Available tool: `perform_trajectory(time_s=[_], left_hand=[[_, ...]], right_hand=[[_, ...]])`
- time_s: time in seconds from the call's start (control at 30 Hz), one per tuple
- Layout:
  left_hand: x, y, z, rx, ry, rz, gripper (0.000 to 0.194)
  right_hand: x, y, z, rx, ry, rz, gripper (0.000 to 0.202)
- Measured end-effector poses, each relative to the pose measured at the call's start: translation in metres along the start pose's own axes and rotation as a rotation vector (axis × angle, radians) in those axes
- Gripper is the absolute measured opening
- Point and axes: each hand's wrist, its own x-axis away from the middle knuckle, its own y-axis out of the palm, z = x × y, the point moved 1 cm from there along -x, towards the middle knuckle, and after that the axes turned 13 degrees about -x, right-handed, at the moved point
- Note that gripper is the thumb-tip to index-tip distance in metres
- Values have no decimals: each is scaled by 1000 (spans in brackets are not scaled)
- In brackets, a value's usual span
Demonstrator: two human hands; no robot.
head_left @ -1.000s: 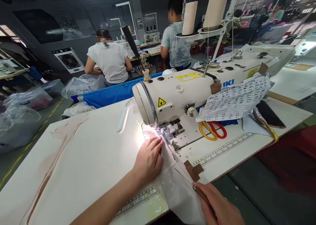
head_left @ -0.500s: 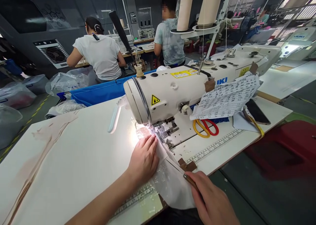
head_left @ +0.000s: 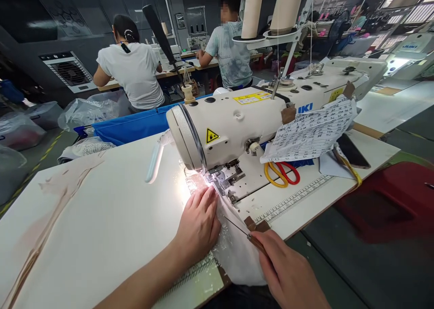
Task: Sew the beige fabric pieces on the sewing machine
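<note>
My left hand (head_left: 199,218) lies with fingers stretched flat on white fabric (head_left: 239,259), its fingertips just in front of the lit needle area of a white sewing machine (head_left: 220,123). Sheer, shiny material shows along the fabric's left side. In my right hand (head_left: 288,266) is an awl (head_left: 257,244), gripped by its wooden handle. The awl's thin metal shaft points up and left over the fabric, its tip near my left hand. Whether the tip touches the cloth I cannot tell. The fabric hangs over the table's front edge between my hands.
Scissors (head_left: 281,174) with red and yellow handles lie right of the needle area. A handwritten sheet (head_left: 310,130) leans against the machine, near a dark phone (head_left: 352,150). Beige fabric strips (head_left: 63,200) lie at left. Two people sit working beyond a blue cloth (head_left: 132,124).
My right hand and the awl have shifted slightly up and left, the tip moving closer to my left hand. My left hand stays on the fabric. The camera view has shifted slightly.
</note>
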Motion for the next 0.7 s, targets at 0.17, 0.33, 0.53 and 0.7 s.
perform_trajectory(time_s=[0.17, 0.33, 0.53, 0.7], left_hand=[[2, -5, 4, 3, 52, -10, 44], [3, -11, 8, -36, 87, -10, 44], [1, -13, 8, -29, 73, -21, 45], [1, -10, 4, -56, 62, -10, 45]], right_hand=[[-10, -2, -6, 50, -57, 68, 28], [-14, -1, -9, 105, -109, 93, 28], [-12, 4, -5, 81, -78, 3, 30], [-20, 9, -8, 67, -76, 25, 29]])
